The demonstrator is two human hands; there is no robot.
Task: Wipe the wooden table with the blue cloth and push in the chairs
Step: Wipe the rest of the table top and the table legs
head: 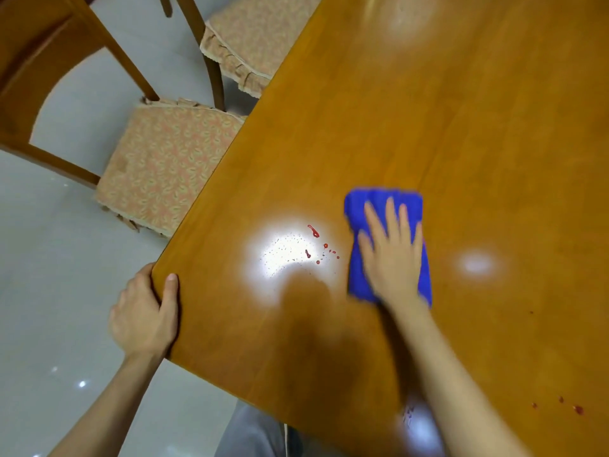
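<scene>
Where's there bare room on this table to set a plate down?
Bare: the wooden table beyond the blue cloth, and the patch right of it. Crowded: red spatter between cloth and the corner the left hand grips; right hand on the cloth; red drops near the right edge.

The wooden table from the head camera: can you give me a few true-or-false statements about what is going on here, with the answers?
1. The right hand lies flat on the blue cloth. True.
2. The left hand is lifting a chair. False: it grips the corner of the table, thumb on top.
3. Red spots lie on the table just left of the cloth. True.
4. Both chairs are tucked fully under the table. False: the seats of the nearer chair and the farther chair stick out well past the table's edge.
</scene>
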